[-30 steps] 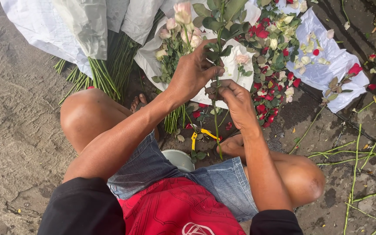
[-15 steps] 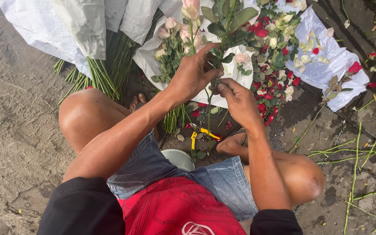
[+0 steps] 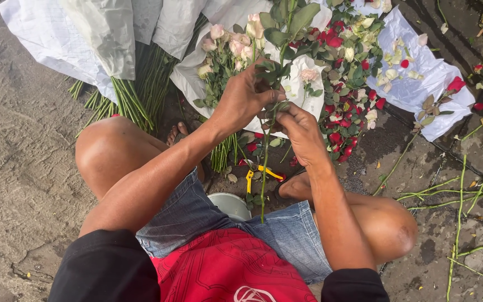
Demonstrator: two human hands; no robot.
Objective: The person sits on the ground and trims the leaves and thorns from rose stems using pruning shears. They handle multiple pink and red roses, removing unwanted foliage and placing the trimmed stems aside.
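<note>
While the left hand [image 3: 245, 99] grips the upper part of a long rose stem [image 3: 264, 168] that hangs upright between the knees, the right hand [image 3: 300, 127] pinches the same stem just below it, both closed tight. Room is scarce: white-wrapped bundles of flowers [image 3: 331, 61] crowd the far side, with yellow-handled cutters [image 3: 257, 174] and a pale bowl [image 3: 227, 202] on the ground near the stem's foot. Rough, damp pavement [image 3: 18, 168] lies open to the left; cut stems [image 3: 454, 193] litter the right.
</note>
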